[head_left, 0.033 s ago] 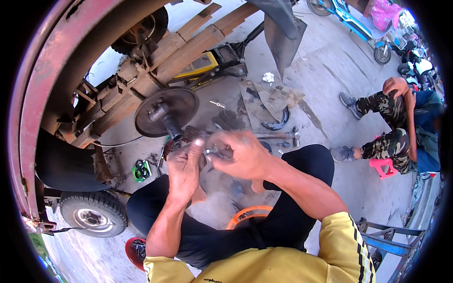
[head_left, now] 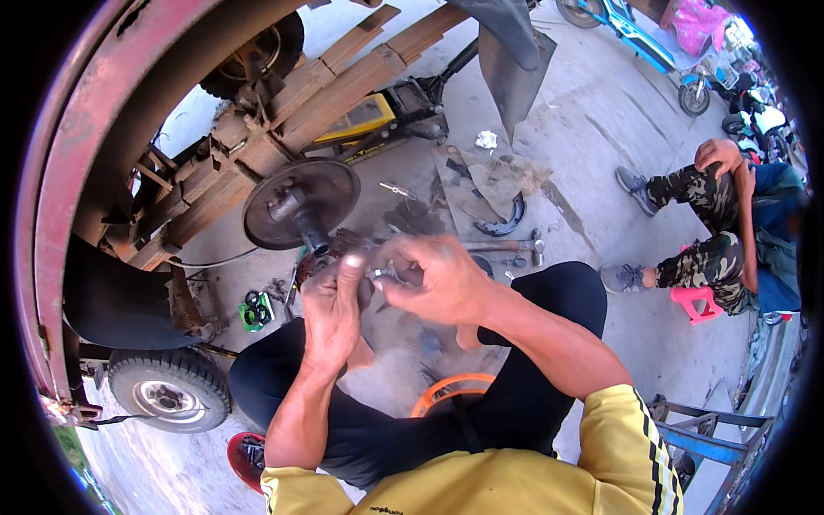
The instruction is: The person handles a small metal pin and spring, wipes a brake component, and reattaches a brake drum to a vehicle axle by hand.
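Observation:
My left hand (head_left: 335,305) is closed, thumb uppermost, on a small metal part that its fingers largely hide. My right hand (head_left: 429,275) is pinched at a small silvery piece (head_left: 378,275), close against the left one. Just beyond them, a rusty round backing plate (head_left: 266,206) with a protruding hub shaft (head_left: 311,230) is fixed under the vehicle. A hammer (head_left: 536,248) lies on the concrete to the right, near a curved brake shoe (head_left: 506,223) on a dirty cloth (head_left: 472,180).
A seated person (head_left: 721,266) in camouflage trousers is at right, above a pink stool (head_left: 695,305). Scooters (head_left: 695,94) stand behind. A wheel (head_left: 168,386), yellow jack (head_left: 352,116), green box (head_left: 256,311), red bowl (head_left: 236,455) and blue metal frame (head_left: 704,446) surround me.

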Demonstrator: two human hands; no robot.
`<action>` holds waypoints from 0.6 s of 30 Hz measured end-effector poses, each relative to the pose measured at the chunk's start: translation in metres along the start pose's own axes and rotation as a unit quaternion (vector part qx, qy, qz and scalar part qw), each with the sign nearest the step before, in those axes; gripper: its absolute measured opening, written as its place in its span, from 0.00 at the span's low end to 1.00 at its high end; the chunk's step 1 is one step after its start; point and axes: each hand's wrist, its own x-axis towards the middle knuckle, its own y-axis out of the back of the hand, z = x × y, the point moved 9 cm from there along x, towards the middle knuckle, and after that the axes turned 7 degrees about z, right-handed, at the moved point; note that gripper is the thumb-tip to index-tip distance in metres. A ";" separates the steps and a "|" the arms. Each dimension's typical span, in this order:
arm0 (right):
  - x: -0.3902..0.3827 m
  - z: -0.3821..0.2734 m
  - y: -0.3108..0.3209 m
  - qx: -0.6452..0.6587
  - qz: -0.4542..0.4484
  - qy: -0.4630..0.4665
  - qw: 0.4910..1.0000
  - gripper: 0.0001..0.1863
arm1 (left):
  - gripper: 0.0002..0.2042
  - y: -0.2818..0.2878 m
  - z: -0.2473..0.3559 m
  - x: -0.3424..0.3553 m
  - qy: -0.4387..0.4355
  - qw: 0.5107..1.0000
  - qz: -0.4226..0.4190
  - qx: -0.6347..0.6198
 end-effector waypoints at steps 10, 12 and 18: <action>0.000 0.004 0.001 0.008 0.030 0.002 1.000 0.13 | 0.10 -0.004 0.019 -0.006 -0.132 0.978 -0.020 0.160; -0.002 -0.005 0.000 0.006 0.036 0.042 0.998 0.13 | 0.11 -0.006 0.026 -0.005 -0.178 0.969 0.010 0.171; -0.001 -0.001 0.002 0.019 0.042 0.033 0.998 0.13 | 0.15 -0.001 0.010 0.000 -0.026 0.998 -0.026 0.056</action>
